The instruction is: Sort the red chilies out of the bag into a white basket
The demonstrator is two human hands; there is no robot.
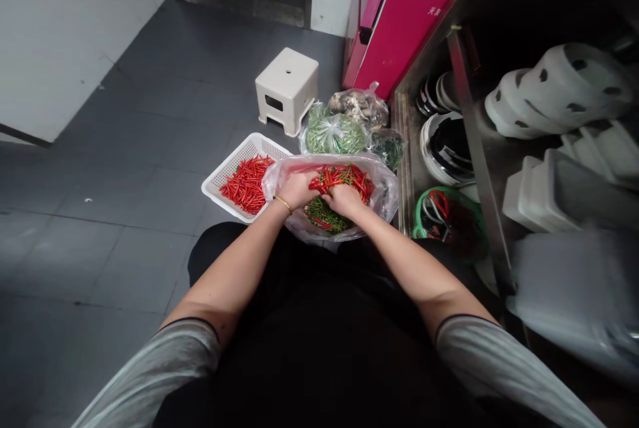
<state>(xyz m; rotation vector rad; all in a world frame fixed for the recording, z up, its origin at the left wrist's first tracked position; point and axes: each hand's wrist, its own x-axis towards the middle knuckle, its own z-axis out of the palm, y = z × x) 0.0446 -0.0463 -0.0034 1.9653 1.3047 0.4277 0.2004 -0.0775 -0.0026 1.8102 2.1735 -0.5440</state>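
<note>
Around the left hand and right hand, grips indeterminable, sits one plastic bag of red chillies, which may spill if the bag sags.

Bag, centre: thin, translucent plastic, crinkled, with a sheen. Chillies inside it: smooth, glossy. Basket, left of centre: perforated plastic. Stool, upper centre: smooth moulded plastic. Floor tiles, left: matt. Cabinet, upper right: smooth, glossy. Shelf edge, right: metal.
</note>
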